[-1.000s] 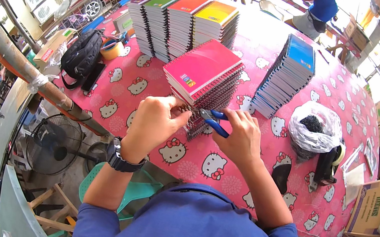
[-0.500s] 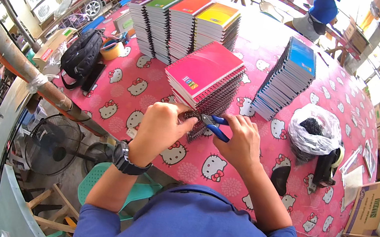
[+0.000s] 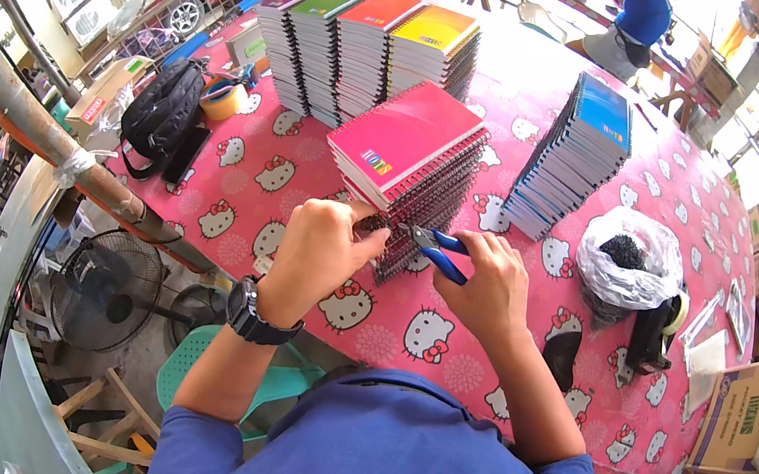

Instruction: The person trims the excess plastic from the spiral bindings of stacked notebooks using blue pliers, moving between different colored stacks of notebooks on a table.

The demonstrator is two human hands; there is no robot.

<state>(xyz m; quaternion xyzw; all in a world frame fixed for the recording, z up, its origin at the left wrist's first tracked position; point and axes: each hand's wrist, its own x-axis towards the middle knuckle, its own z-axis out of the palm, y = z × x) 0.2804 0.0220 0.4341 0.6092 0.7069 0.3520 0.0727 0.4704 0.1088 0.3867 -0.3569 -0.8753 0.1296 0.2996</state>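
A stack of spiral-bound notebooks with a pink cover on top (image 3: 407, 140) stands in front of me, its dark coils facing right and toward me. My left hand (image 3: 323, 242) is closed at the stack's near corner, thumb and fingers pinching the coil edge of a notebook; the fingertips are partly hidden. My right hand (image 3: 493, 283) grips small cutting pliers (image 3: 446, 263) by their blue handles. Their metal jaws point left, close to the coils by my left thumb. Whether the jaws touch wire is too small to tell.
Behind stand purple, green, orange and yellow notebook stacks (image 3: 436, 29); a blue stack (image 3: 604, 114) is to the right. A plastic bag of black coils (image 3: 632, 272), a black pouch (image 3: 559, 358) and a tape dispenser (image 3: 655, 331) lie right. A black backpack (image 3: 163, 113) sits left.
The cutting pliers and my right hand have shifted slightly right, away from my left thumb. The pink-topped stack has moved a little to the left at its top.
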